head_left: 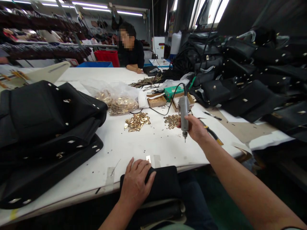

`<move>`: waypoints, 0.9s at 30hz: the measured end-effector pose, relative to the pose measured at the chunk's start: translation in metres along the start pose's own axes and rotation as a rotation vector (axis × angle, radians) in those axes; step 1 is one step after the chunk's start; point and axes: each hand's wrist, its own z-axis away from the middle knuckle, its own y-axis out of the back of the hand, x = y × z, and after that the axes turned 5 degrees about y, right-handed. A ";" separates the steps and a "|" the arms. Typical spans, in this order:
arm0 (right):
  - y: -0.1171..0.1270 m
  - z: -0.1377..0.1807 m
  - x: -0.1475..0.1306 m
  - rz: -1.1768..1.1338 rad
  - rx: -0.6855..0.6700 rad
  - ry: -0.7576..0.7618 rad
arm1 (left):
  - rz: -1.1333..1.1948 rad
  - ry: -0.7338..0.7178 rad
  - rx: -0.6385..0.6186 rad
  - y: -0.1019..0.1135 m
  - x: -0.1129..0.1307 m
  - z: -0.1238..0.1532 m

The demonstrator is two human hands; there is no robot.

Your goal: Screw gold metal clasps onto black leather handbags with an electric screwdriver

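Observation:
My right hand (195,127) is wrapped round a grey electric screwdriver (184,111), held upright over the table with its bit pointing down. A black cable loops from its top. My left hand (137,179) lies with its fingers stretched over a black leather bag piece (165,182) at the table's front edge. Just beyond those fingertips is a small shiny metal plate (148,158). A heap of gold metal plates (137,122) lies farther back, and a second heap of gold metal parts (171,121) sits behind the screwdriver, partly hidden by my right hand.
Black bags pile up on the left (48,118) and on the right (240,70). Behind the heaps stand a plastic bag of gold parts (123,103), a small cardboard box (157,100) and a green box (172,92). Pliers (214,135) lie right; a person (134,51) leans on the far end.

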 end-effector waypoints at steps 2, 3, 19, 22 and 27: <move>0.003 -0.008 0.009 -0.003 0.151 0.040 | 0.000 -0.007 0.001 -0.001 -0.001 0.000; 0.003 -0.011 0.015 0.012 0.215 0.068 | -0.003 -0.012 0.003 -0.002 -0.001 0.000; -0.011 -0.047 0.055 0.146 0.478 0.249 | 0.016 -0.001 0.013 -0.004 -0.002 -0.001; -0.011 -0.047 0.058 0.157 0.489 0.229 | 0.022 0.001 0.017 -0.004 -0.003 0.000; -0.013 -0.046 0.057 0.144 0.483 0.236 | 0.027 0.005 0.009 -0.004 -0.003 0.002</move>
